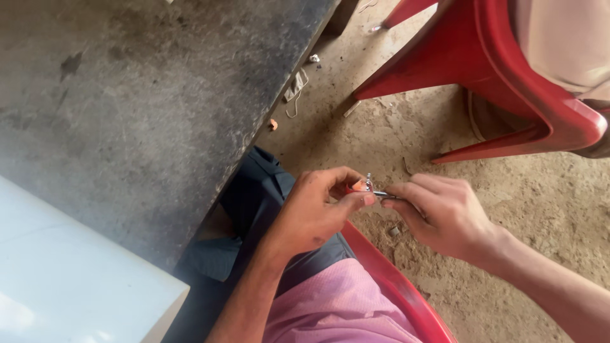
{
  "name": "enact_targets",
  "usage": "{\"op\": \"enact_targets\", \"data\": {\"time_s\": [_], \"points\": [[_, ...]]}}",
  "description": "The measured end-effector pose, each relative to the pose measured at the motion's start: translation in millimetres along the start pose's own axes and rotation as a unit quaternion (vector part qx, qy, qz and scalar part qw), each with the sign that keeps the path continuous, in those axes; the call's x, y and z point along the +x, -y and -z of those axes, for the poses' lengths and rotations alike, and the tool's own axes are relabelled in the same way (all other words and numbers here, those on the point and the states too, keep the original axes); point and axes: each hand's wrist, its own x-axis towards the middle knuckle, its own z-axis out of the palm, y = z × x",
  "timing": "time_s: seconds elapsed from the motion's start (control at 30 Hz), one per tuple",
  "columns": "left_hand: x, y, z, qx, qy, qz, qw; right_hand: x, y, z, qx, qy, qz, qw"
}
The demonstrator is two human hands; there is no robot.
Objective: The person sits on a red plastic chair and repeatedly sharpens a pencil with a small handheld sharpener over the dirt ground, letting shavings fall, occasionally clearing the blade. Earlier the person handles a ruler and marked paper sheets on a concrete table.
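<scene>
My left hand [318, 213] pinches a small orange-red part [359, 187] with a metal tip between thumb and fingers, over my lap. My right hand [441, 216] grips a thin metal tool [386, 195] whose tip meets that small part. Both hands hover just past the front rim of the red plastic chair [397, 289] that I sit on. What kind of part it is I cannot make out, as the fingers hide most of it.
A dark grey table top [146, 95] fills the left, with a white block [70, 279] on its near corner. Another red plastic chair [508, 82] stands at the upper right, a person seated on it. Sandy floor [406, 133] with scattered scraps lies between.
</scene>
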Motion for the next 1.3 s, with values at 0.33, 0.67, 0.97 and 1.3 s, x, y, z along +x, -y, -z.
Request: {"op": "enact_targets", "data": {"time_s": [0.33,0.67,0.97,1.3], "points": [[-13,3,7,0.050,-0.015,-0.053,0.997,16,1,-2,0.285,0.177,-0.348,0.875],[-14,11,-3,-0.003,-0.060,-0.089,0.994,6,7,-11,0.055,0.057,-0.123,0.989],[-13,8,18,0.130,-0.019,-0.197,0.972,-17,-54,-26,0.540,0.274,-0.463,0.647],[26,39,14,0.423,-0.120,-0.058,0.896,-23,-44,-20,0.335,0.170,-0.450,0.810]]}}
